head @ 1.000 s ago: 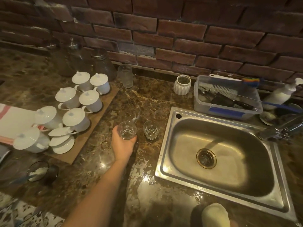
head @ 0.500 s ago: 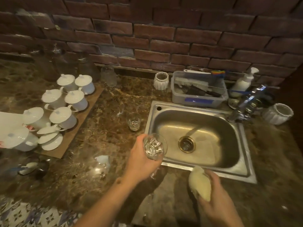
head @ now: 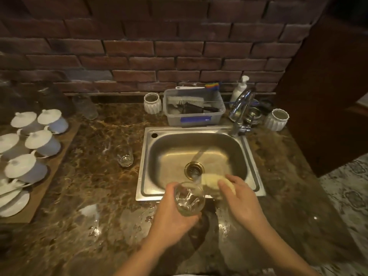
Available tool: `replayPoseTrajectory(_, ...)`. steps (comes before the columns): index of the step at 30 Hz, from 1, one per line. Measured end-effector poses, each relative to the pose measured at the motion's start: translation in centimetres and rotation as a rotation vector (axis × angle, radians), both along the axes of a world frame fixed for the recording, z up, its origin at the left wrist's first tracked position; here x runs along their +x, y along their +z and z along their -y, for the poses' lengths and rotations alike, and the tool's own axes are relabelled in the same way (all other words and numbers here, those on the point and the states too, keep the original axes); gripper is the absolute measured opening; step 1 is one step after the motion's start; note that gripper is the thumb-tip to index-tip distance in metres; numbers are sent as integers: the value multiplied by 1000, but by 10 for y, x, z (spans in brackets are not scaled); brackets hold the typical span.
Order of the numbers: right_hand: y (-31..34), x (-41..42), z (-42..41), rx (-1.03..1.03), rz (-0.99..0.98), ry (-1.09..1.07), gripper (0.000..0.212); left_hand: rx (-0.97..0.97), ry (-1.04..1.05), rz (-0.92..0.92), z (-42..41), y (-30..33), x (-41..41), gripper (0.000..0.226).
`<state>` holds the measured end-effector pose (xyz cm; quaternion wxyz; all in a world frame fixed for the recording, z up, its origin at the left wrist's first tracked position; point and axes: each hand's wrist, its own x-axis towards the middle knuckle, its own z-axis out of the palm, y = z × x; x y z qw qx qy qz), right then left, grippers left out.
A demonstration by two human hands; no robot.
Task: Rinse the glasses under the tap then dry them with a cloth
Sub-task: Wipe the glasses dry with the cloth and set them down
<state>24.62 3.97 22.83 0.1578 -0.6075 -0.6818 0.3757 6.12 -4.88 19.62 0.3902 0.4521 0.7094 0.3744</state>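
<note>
**Glass held at sink edge: slip and knock hazards noted**

Dark marble worktop (head: 83,196) against a red brick wall, with a steel sink (head: 253,156) set into it and wet patches shining along the near edge. The tap (head: 240,108) stands at the far right corner of the sink; no water can be seen running from it.

Risks, as judged from this position:
- The left hand (head: 171,214) wraps its fingers round a clear glass (head: 189,199), held tilted over the near rim of the sink. Wet glass in a bare grip may slide out and strike the steel rim or the worktop.
- The right hand (head: 239,196) curls its fingers over a pale yellow cloth (head: 211,180), just beside the glass mouth. Pushing the cloth in hard while the glass is tilted could twist it loose.
- A 2nd glass (head: 124,156) stands upright on the worktop just left of the sink, near the left forearm's likely path. An elbow swing could knock it over.
- The lidded white cups (head: 42,142) on the board at far left are well apart and at little risk.

Condition of the held glass: a short, clear tumbler with a thick base, bright reflections inside. Whether droplets remain on it cannot be told. The standing glass matches it in form.
</note>
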Motion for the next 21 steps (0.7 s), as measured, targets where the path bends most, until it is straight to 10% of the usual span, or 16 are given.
replayPoseTrajectory(10, 13, -3, 10, -444, -872, -221, 41, 108, -22, -106, -1, 11, -4, 92)
replayPoseTrajectory(21, 46, -9, 2, -242, -459, 192, 33, 277, -180, -165, -12, 58, -11, 86)
